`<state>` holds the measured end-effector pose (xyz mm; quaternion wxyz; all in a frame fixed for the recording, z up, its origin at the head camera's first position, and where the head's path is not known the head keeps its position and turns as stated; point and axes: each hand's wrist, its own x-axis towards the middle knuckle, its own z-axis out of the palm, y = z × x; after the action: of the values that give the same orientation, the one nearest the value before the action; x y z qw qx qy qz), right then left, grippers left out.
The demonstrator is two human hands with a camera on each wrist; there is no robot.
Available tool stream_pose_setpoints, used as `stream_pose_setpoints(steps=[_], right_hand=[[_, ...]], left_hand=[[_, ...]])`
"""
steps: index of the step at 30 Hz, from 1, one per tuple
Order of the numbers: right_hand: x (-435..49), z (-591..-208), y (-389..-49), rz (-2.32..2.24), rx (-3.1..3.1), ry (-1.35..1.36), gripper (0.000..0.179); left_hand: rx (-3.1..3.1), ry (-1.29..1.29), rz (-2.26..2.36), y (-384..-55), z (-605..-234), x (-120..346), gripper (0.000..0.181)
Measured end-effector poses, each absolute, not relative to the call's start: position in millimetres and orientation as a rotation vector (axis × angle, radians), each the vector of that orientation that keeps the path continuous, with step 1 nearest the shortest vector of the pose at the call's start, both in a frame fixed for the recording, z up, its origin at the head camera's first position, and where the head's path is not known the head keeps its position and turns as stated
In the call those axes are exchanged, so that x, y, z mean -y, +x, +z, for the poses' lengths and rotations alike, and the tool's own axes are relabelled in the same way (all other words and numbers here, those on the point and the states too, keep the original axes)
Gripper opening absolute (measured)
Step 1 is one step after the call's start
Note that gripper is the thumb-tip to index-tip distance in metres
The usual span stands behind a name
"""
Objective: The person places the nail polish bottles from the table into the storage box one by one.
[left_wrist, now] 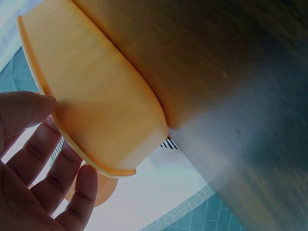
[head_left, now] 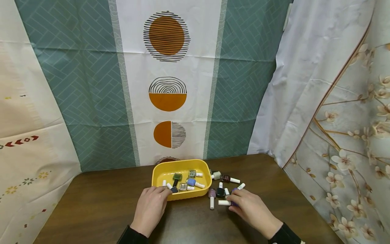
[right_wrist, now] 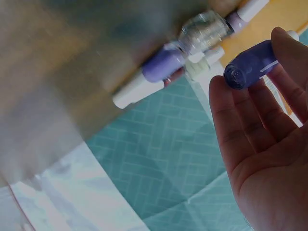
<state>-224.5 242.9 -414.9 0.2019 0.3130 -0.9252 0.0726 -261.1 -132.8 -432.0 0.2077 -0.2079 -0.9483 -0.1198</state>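
Observation:
My left hand (head_left: pixel 152 207) grips the near left rim of a yellow plastic bin (head_left: pixel 195 194); in the left wrist view the thumb presses one side of the bin wall (left_wrist: pixel 106 91), fingers at the other. Between thumb and fingers, my right hand (head_left: pixel 253 209) pinches a purple-blue nail polish bottle (right_wrist: pixel 252 65) with a white cap. Just past that hand lie another purple nail polish (right_wrist: pixel 163 62) and a clear glittery one (right_wrist: pixel 204 33). Inside the bin are several polishes, among them a blue bottle (head_left: pixel 191 182) and a green one (head_left: pixel 177 177).
Right of the bin, on the brown wooden table (head_left: pixel 100 203), lie a mauve polish (head_left: pixel 212 193), a black one (head_left: pixel 220 193), a dark red one (head_left: pixel 225 178) and a pale grey-green one (head_left: pixel 217 175). A patterned curtain (head_left: pixel 237 101) hangs behind the table's back edge.

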Motion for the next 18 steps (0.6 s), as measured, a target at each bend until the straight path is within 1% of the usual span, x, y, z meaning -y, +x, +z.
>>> stream_pose_setpoints(steps=[9, 18], right_hand=[[-231.7, -391.7, -241.9, 0.220, 2.595, 0.845, 0.029], [-216.1, -383.7, -265.8, 0.225, 2.609, 0.833, 0.027]], left_hand=[[2.637, -0.577, -0.346, -261.5, -432.6, 132.9, 0.025], [2.637, -0.569, -0.435, -263.4, -430.2, 134.8, 0.028]])
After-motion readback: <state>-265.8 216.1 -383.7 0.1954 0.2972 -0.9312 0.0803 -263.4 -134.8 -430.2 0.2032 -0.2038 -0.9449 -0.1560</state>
